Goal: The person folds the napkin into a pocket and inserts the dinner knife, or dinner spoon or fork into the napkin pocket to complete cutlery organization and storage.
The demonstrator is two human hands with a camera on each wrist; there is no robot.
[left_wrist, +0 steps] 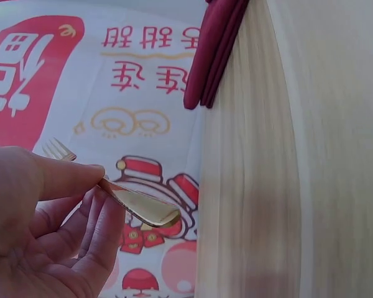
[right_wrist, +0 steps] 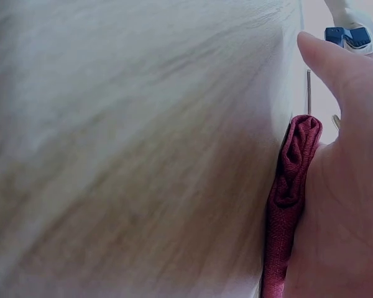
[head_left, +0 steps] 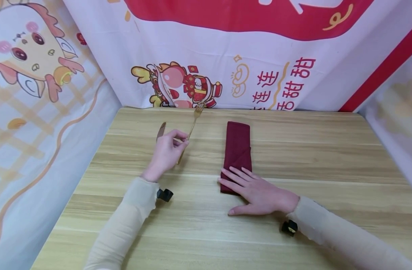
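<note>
A gold fork (head_left: 194,125) is pinched between the thumb and fingers of my left hand (head_left: 167,152). Its tines point away toward the back edge; in the left wrist view the handle end of the fork (left_wrist: 146,208) sticks out past the thumb. Just beyond that hand shows the blade of a knife (head_left: 161,129), the rest hidden by the hand. A dark red folded cloth napkin (head_left: 237,144) lies lengthwise on the table. My right hand (head_left: 259,193) rests on its near end with fingers straight and spread, thumb out on the wood.
The wooden table (head_left: 310,150) carries these things. Behind it hangs a printed white and red cloth (head_left: 209,48), with another printed cloth (head_left: 40,123) along the left side. Each wrist bears a small black camera (head_left: 165,195).
</note>
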